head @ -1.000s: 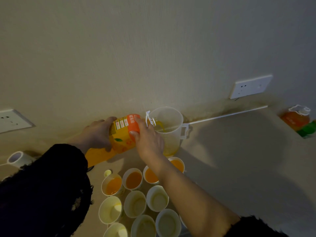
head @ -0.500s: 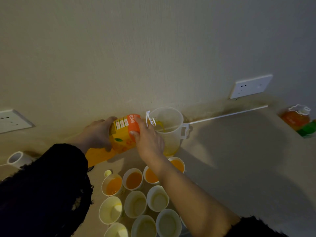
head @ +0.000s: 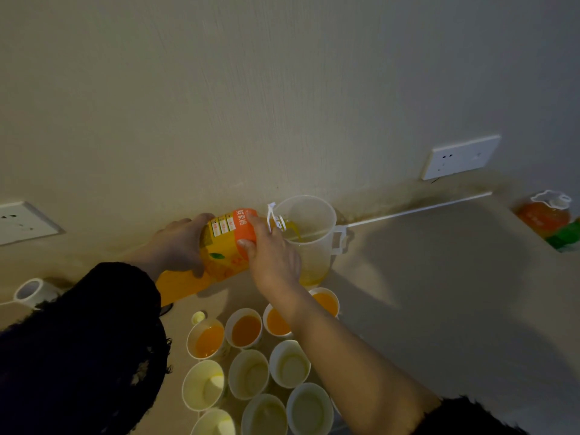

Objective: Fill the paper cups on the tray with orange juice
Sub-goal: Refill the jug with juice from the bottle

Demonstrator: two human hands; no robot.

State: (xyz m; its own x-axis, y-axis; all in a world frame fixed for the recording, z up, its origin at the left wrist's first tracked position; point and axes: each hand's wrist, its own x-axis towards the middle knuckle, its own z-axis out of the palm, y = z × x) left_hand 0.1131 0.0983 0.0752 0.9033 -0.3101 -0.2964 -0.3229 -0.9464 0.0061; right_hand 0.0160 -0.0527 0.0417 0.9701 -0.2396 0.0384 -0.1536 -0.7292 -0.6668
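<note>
An orange juice bottle [head: 224, 246] lies tipped on its side, its mouth over a clear plastic jug [head: 309, 233], and juice streams into the jug. My left hand [head: 179, 243] grips the bottle's body. My right hand [head: 271, 255] holds the bottle near its neck. Below the hands stand several white paper cups: the back row [head: 246, 331] holds orange juice, the nearer cups [head: 249, 373] look empty. The tray under them is not visible.
A second orange juice bottle [head: 546, 215] stands at the far right beside something green [head: 566, 235]. A tape roll [head: 31, 291] lies at the left. A small yellow cap [head: 198, 316] sits by the cups. Wall sockets [head: 459, 157] are behind.
</note>
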